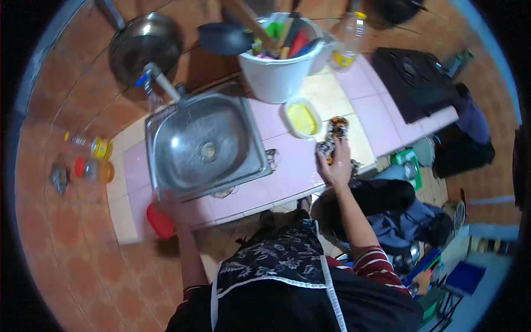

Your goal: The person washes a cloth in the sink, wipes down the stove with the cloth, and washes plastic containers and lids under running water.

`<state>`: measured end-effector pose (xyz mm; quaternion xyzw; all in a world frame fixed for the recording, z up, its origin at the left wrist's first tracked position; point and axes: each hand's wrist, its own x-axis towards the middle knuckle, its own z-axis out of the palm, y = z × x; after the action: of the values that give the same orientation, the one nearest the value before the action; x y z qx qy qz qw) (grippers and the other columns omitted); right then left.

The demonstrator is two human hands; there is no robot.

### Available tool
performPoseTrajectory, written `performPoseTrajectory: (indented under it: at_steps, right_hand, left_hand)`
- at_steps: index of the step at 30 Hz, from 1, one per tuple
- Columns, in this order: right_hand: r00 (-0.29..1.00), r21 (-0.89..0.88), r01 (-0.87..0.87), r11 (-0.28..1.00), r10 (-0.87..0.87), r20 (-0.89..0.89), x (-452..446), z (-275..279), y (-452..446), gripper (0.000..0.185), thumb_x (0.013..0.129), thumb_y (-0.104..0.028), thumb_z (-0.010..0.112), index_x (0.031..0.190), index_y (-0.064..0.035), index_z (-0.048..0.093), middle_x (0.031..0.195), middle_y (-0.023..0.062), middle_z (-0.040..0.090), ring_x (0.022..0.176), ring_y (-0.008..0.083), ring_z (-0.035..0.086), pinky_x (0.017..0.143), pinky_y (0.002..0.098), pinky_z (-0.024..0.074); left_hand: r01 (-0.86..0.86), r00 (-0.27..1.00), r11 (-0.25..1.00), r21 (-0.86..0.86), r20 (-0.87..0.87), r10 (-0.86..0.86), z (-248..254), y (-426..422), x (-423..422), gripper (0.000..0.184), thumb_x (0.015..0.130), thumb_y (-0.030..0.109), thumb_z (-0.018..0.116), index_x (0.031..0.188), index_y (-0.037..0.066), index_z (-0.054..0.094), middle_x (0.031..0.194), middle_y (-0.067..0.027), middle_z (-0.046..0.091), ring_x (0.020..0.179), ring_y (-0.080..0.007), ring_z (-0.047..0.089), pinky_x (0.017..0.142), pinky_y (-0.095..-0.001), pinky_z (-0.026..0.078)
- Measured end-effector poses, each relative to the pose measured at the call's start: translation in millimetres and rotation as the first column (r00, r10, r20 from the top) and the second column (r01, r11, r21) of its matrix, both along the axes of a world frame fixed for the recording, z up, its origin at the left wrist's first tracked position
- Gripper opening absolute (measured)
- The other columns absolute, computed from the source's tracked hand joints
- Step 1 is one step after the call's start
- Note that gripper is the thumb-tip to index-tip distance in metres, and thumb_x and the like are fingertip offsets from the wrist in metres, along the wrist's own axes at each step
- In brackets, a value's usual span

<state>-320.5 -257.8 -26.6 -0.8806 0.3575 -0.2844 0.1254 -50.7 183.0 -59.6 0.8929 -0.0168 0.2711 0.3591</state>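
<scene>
My left hand (169, 200) is at the sink's front left corner, smeared by motion. A red rounded object (160, 220) is at that hand, overlapping the counter's front edge; its kind is unclear and the grip is mostly blurred. On the counter to the right, my right hand (338, 163) presses on a bunched orange, black and white patterned cloth (337, 128), fingers over its lower part. Just left of the cloth stands a white tub (302, 117) with yellow content. Water runs from the tap (160, 83) into the steel sink (199, 141).
Behind the tub is a white bucket (276, 77) full of utensils. A clear bottle with a yellow cap (347, 41) and a black stove-like appliance (412, 83) are farther right. Two bottles, one red-capped (94, 169), are at left. A pan (146, 47) hangs above the sink.
</scene>
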Motion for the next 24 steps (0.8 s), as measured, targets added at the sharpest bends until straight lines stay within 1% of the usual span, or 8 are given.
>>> performPoseTrajectory:
  at_steps: [3, 6, 10, 13, 17, 21, 22, 24]
  right_hand:
    - [0.998, 0.025, 0.018, 1.000, -0.020, 0.065, -4.7, 3.8, 0.3, 0.064, 0.075, -0.031, 0.065, 0.124, 0.0020, 0.044, 0.126, 0.0281, 0.043, 0.116, 0.0430, 0.042, 0.098, 0.0457, 0.0367]
    - [0.994, 0.035, 0.040, 0.999, -0.044, 0.105, -9.7, 2.7, 0.0, 0.065, 0.074, -0.034, 0.065, 0.124, 0.0003, 0.044, 0.129, 0.0262, 0.041, 0.117, 0.0410, 0.042, 0.098, 0.0452, 0.0368]
    - [0.993, 0.124, 0.017, 0.992, -0.031, 0.112, -16.7, -9.6, -7.5, 0.069, 0.075, -0.042, 0.064, 0.128, -0.0033, 0.041, 0.135, 0.0272, 0.035, 0.125, 0.0412, 0.035, 0.105, 0.0435, 0.0308]
    - [0.993, 0.126, 0.040, 0.991, -0.053, 0.101, -28.7, -7.6, -15.2, 0.074, 0.075, -0.048, 0.063, 0.130, -0.0034, 0.040, 0.137, 0.0270, 0.032, 0.127, 0.0412, 0.032, 0.107, 0.0442, 0.0268]
    - [0.997, 0.140, -0.068, 0.988, 0.071, -0.015, -24.2, -6.0, -30.0, 0.085, 0.070, -0.057, 0.064, 0.131, -0.0033, 0.040, 0.137, 0.0265, 0.031, 0.127, 0.0431, 0.030, 0.106, 0.0513, 0.0221]
    - [0.984, 0.156, -0.026, 0.987, 0.053, -0.168, -14.7, 13.7, -38.1, 0.082, 0.072, -0.059, 0.061, 0.131, -0.0053, 0.042, 0.142, 0.0238, 0.027, 0.131, 0.0411, 0.024, 0.107, 0.0528, 0.0188]
    - [0.983, 0.137, 0.002, 0.991, 0.022, -0.180, -9.3, 9.7, -38.6, 0.082, 0.075, -0.059, 0.058, 0.134, -0.0058, 0.039, 0.144, 0.0228, 0.024, 0.134, 0.0394, 0.021, 0.109, 0.0512, 0.0155]
    - [0.973, 0.110, 0.016, 0.994, 0.010, -0.232, 1.5, 1.6, -51.8, 0.086, 0.077, -0.063, 0.051, 0.138, -0.0051, 0.033, 0.145, 0.0236, 0.020, 0.136, 0.0363, 0.017, 0.111, 0.0477, 0.0115]
  left_hand:
    - [0.595, 0.576, 0.616, -0.516, -0.261, -0.774, 31.5, -176.3, -27.8, 0.039, 0.088, 0.024, 0.060, 0.118, 0.001, 0.050, 0.111, -0.0110, 0.055, 0.091, -0.0165, 0.055, 0.077, -0.0294, 0.046]
    - [0.495, 0.268, 0.543, -0.679, -0.475, -0.838, 55.2, -306.3, -58.6, 0.053, 0.085, 0.030, 0.062, 0.123, -0.002, 0.044, 0.105, -0.0154, 0.057, 0.070, -0.0151, 0.061, 0.060, -0.0268, 0.052]
    - [0.740, 0.269, 0.546, -0.393, -0.571, -0.776, 42.4, -386.0, -61.3, 0.048, 0.084, 0.024, 0.060, 0.120, -0.004, 0.044, 0.080, -0.0171, 0.062, 0.051, -0.0203, 0.061, 0.037, -0.0283, 0.049]
    - [0.779, 0.170, 0.509, -0.365, -0.659, -0.733, 25.6, -413.3, -60.8, 0.044, 0.090, 0.017, 0.046, 0.130, 0.004, 0.033, 0.100, -0.0182, 0.057, 0.061, -0.0195, 0.061, 0.037, -0.0253, 0.046]
    - [0.601, 0.245, 0.610, -0.517, -0.607, -0.756, 48.3, -404.2, -63.7, 0.051, 0.081, 0.001, 0.039, 0.131, 0.005, 0.031, 0.114, -0.0230, 0.052, 0.079, -0.0319, 0.065, 0.046, -0.0347, 0.057]
    - [0.770, 0.340, 0.624, -0.133, -0.742, -0.578, 65.4, -377.2, -43.4, 0.049, 0.083, 0.006, 0.037, 0.132, 0.005, 0.031, 0.110, -0.0286, 0.054, 0.077, -0.0337, 0.065, 0.053, -0.0388, 0.055]
    - [0.862, 0.471, 0.503, 0.063, -0.465, -0.749, 13.5, -359.0, -16.3, 0.050, 0.084, 0.010, 0.038, 0.134, 0.006, 0.029, 0.111, -0.0295, 0.054, 0.076, -0.0380, 0.064, 0.065, -0.0452, 0.053]
    - [0.802, 0.426, 0.591, -0.087, -0.610, -0.668, 45.5, -329.5, -21.8, 0.050, 0.085, 0.012, 0.038, 0.134, 0.004, 0.030, 0.114, -0.0292, 0.052, 0.086, -0.0427, 0.060, 0.079, -0.0484, 0.048]
